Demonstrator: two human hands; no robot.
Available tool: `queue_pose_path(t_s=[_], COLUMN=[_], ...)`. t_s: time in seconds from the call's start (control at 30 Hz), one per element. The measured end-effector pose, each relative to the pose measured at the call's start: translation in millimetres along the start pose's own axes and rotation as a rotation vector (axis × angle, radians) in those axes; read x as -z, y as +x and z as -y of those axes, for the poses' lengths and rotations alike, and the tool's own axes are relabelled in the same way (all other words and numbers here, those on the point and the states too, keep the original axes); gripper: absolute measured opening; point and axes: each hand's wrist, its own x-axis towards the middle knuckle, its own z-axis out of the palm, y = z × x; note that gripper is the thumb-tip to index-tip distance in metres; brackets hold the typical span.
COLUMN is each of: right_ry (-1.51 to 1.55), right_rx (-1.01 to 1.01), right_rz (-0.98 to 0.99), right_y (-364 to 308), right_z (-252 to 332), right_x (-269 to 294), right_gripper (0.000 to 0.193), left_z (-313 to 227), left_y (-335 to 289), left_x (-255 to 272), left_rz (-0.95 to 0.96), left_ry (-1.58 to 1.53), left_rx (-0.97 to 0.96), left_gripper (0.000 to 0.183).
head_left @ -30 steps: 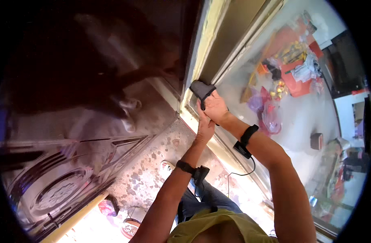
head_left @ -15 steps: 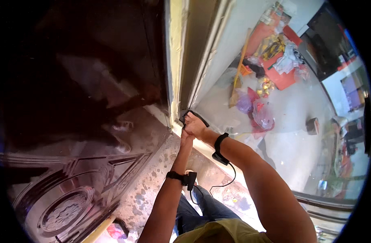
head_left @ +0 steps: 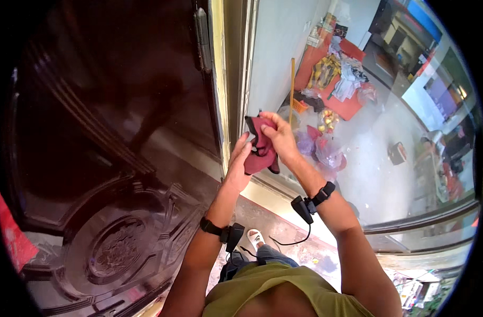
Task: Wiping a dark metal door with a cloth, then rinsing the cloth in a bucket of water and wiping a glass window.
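Observation:
A maroon cloth with black edging (head_left: 262, 157) hangs crumpled and partly folded between my hands, in front of the door frame. My right hand (head_left: 281, 140) is closed on its upper part, thumb pressed over the fabric. On the cloth's left side, my left hand (head_left: 238, 165) has its fingers stretched out, with the palm side against or very near the fabric. Part of the cloth's lower fold is hidden beside that palm. Each wrist wears a black strap with a small box, the left box (head_left: 234, 236) and the right box (head_left: 302, 209).
A dark carved door (head_left: 146, 174) with a metal handle (head_left: 202, 39) fills the left. Next to it runs a pale door frame (head_left: 220, 79). Beyond the glass on the right lie clothes (head_left: 352, 76), a red mat (head_left: 344, 108), plastic bags (head_left: 328, 153) and a yellow pole (head_left: 292, 90).
Both hands have risen from low on the door frame and moved apart. The maroon cloth now shows spread between them; earlier only a dark edge was visible. The view has shifted too.

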Motion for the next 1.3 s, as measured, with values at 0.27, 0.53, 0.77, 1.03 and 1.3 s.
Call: queue_pose_path(t_s=[0.27, 0.53, 0.77, 1.03, 1.3], right_ry=[0.202, 0.143, -0.411, 0.249, -0.056], right_rx=[-0.077, -0.445, -0.017, -0.422, -0.314], right_rz=[0.036, 0.784, 1.242, 1.494, 1.965], right_y=[-49.2, -73.3, -107.7, -213.7, -403.3], right_z=[-19.1, -43.1, -24.2, 35.0, 64.0], right_x=[-15.2, -61.2, -100.0, -121.6, -130.2], right_gripper=[0.033, 0.035, 0.019, 0.023, 0.023], left_z=[-26.2, -46.7, -1.9, 55.9, 172.2], left_y=[-47.6, -127.9, -242.2, -382.1, -562.6], left_x=[14.7, 34.8, 18.5, -85.5, -156.4], left_rz=[-0.131, -0.451, -0.879, -1.041, -1.334], left_ry=[0.184, 0.079, 0.120, 0.207, -0.086], left_rx=[0.035, -0.099, -0.267, -0.350, -0.846], left_gripper=[0.021, 0.011, 0.015, 0.029, 0.021])
